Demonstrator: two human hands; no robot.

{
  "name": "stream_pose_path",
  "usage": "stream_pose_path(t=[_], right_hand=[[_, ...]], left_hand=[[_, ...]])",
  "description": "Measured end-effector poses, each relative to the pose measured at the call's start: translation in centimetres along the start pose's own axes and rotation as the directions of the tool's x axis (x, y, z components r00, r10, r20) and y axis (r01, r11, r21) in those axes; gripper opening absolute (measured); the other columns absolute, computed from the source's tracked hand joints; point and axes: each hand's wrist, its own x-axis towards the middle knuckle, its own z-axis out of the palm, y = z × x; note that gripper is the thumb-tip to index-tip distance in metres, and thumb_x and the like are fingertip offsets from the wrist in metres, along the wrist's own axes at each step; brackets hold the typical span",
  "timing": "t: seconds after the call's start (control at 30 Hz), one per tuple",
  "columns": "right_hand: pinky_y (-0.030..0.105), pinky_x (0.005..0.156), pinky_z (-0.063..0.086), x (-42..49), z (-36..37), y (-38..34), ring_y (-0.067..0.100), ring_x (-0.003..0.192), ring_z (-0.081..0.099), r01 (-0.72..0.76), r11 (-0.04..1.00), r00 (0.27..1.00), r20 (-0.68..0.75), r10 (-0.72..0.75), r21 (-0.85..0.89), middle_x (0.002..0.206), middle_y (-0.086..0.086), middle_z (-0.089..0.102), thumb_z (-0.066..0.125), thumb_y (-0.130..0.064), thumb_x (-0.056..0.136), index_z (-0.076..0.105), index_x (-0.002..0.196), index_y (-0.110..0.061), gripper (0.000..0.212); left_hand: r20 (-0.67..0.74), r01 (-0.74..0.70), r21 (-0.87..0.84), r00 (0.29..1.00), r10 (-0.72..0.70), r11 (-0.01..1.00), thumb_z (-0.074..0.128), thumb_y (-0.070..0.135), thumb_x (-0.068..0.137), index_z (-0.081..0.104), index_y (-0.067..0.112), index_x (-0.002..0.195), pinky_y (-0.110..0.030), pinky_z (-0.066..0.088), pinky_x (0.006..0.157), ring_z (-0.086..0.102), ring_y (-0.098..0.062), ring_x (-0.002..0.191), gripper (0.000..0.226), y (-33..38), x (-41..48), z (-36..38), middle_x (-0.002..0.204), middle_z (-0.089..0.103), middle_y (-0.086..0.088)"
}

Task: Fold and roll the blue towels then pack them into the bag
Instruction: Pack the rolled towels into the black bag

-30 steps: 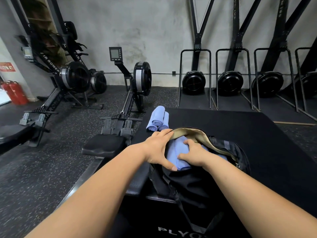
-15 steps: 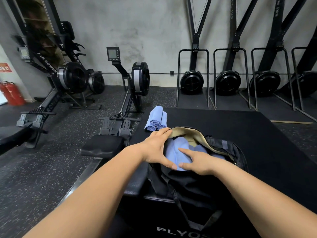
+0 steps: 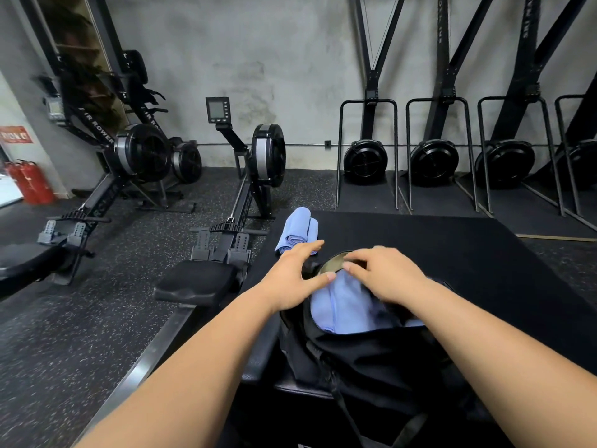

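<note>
A black bag (image 3: 371, 360) lies open on the black plyo box (image 3: 452, 253) in front of me. Blue towels (image 3: 349, 310) are packed in its mouth. My left hand (image 3: 295, 276) hovers over the bag's left rim with straight, spread fingers, and its thumb tip is close to the towels. My right hand (image 3: 386, 276) is over the far rim, with fingers curled onto the tan-lined flap (image 3: 332, 265); motion blur hides the thumb. Two more rolled blue towels (image 3: 297, 231) lie side by side on the box's far left corner, just beyond my left fingertips.
A rowing machine (image 3: 232, 221) stands just left of the box, its seat (image 3: 197, 282) beside my left forearm. More rowers (image 3: 129, 163) stand further left. Ski machines (image 3: 433, 156) line the back wall. Red extinguishers (image 3: 29, 185) stand at far left.
Both hands lifted off the packed towels and moved toward the bag's far rim. My right hand went from pressing flat on the towels to curling over the tan flap.
</note>
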Motion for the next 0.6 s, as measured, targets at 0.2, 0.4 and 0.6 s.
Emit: stream_pose_path(t=[0.2, 0.4, 0.6], right_hand=[[0.034, 0.077, 0.045, 4.6, -1.2, -1.3, 0.017, 0.085, 0.058, 0.043, 0.988, 0.984, -0.179, -0.016, 0.149, 0.085, -0.008, 0.057, 0.063, -0.046, 0.099, 0.075, 0.097, -0.032, 0.018], [0.031, 0.08, 0.051, 10.2, 0.4, -2.5, 0.014, 0.084, 0.062, 0.017, 0.979, 0.998, -0.057, -0.006, 0.204, 0.082, -0.011, 0.065, 0.071, -0.035, 0.093, 0.075, 0.096, -0.03, 0.007], [0.032, 0.092, 0.049, 16.3, 3.8, -3.6, 0.024, 0.11, 0.064, -0.019, 0.992, 0.996, 0.091, 0.007, 0.123, 0.118, 0.001, 0.069, 0.072, -0.042, 0.093, 0.069, 0.125, -0.03, 0.034]], left_hand=[[-0.04, 0.136, 0.005, 0.99, -0.136, 0.991, 0.06, 0.063, 0.095, 0.044, 0.022, 0.158, -0.037, 0.034, 0.122, 0.042, -0.016, 0.147, 0.077, -2.4, 1.7, 0.5, 0.156, 0.05, 0.003], [-0.065, 0.217, -0.044, 0.973, -0.22, 0.975, 0.053, 0.058, 0.103, 0.041, 0.024, 0.159, -0.034, 0.029, 0.122, 0.037, -0.018, 0.148, 0.066, -5.4, 2.8, 1.5, 0.159, 0.045, 0.002], [-0.067, 0.285, -0.077, 0.955, -0.29, 0.956, 0.045, 0.06, 0.106, 0.039, 0.02, 0.16, -0.035, 0.029, 0.122, 0.037, -0.02, 0.149, 0.067, -9.3, 3.6, 2.5, 0.16, 0.044, 0.0]])
